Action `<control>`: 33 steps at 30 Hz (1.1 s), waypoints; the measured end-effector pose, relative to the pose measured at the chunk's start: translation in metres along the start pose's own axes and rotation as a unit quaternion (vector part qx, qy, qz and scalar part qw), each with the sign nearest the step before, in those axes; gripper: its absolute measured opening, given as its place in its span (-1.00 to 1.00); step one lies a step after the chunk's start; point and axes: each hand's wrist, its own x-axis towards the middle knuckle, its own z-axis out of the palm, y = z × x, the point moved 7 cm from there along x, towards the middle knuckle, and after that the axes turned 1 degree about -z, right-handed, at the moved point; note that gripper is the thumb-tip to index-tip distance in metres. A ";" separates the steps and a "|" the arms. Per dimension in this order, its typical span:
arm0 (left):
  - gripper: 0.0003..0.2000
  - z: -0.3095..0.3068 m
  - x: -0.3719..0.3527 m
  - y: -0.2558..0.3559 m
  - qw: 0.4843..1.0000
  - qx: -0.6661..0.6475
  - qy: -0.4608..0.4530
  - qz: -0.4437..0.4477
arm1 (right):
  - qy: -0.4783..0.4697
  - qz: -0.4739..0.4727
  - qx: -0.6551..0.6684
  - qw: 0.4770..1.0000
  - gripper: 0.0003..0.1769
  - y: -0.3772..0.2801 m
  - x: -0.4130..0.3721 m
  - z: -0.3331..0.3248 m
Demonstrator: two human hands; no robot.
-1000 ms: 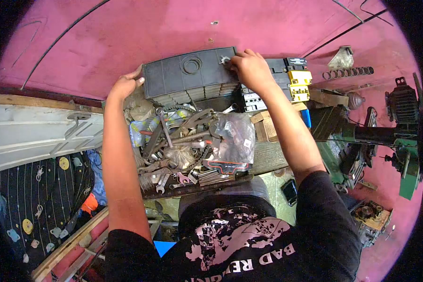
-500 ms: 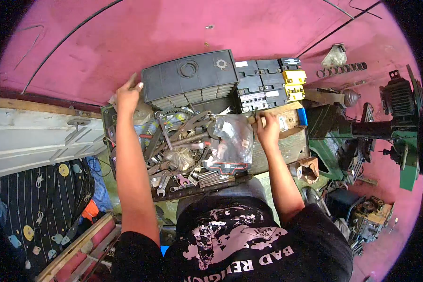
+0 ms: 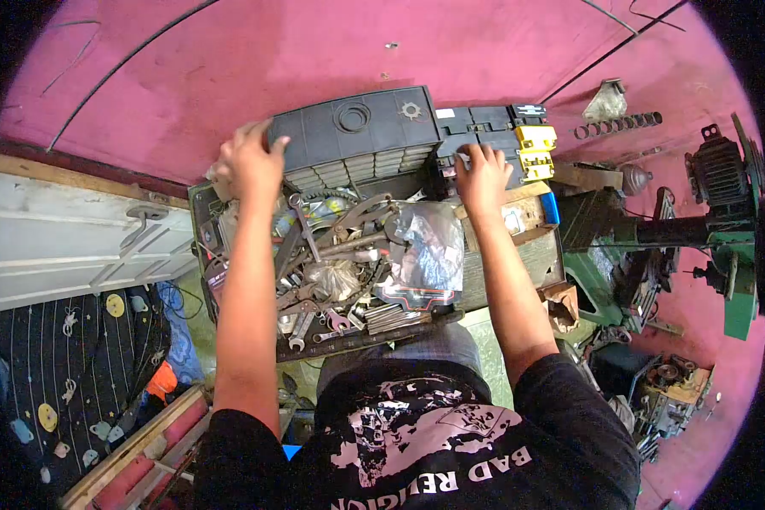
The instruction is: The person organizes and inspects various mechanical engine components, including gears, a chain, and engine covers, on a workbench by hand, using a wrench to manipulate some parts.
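Note:
My left hand (image 3: pixel 253 161) is at the left end of a wide black cabinet (image 3: pixel 310 123) with several small stacked drawers. Its fingers are apart, with the thumb at the cabinet's upper corner. My right hand (image 3: pixel 483 180) is bent over the near left part of a group of black batteries (image 3: pixel 495 123), beside the cabinet's right end. Its fingers curl down on a battery and partly hide it. A dark ring (image 3: pixel 351 118) and a small toothed disc (image 3: pixel 410 110) lie on top of the cabinet.
Before the cabinet, a tray holds wrenches (image 3: pixel 303 228), loose metal parts and a clear plastic bag (image 3: pixel 429 246). Yellow-topped batteries (image 3: pixel 536 151) stand at the right. A green drill press (image 3: pixel 729 255) is further right, and a white door (image 3: pixel 76 255) stands left.
My left hand has turned and spread its fingers at the cabinet's left end. My right hand has moved away from the wooden piece, up onto the batteries. The view has shifted slightly.

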 end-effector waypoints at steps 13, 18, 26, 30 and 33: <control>-0.75 0.033 0.001 0.101 0.931 0.006 -0.080 0.355 | -0.074 -0.204 -0.008 0.976 -0.66 -0.155 0.075 0.013; -0.80 0.028 0.003 0.091 0.926 -0.008 -0.063 0.372 | -0.021 -0.253 0.032 0.967 -0.80 -0.170 0.071 0.023; -0.81 0.001 -0.002 0.048 0.925 0.009 -0.055 0.375 | -0.021 -0.274 0.068 0.959 -0.88 -0.213 0.048 0.026; -0.86 -0.017 -0.006 0.032 0.926 0.011 -0.072 0.370 | -0.009 -0.280 0.064 0.958 -0.88 -0.234 0.040 0.024; -0.89 -0.025 -0.009 0.021 0.928 0.017 -0.090 0.362 | -0.023 -0.298 0.075 0.951 -0.88 -0.248 0.035 0.023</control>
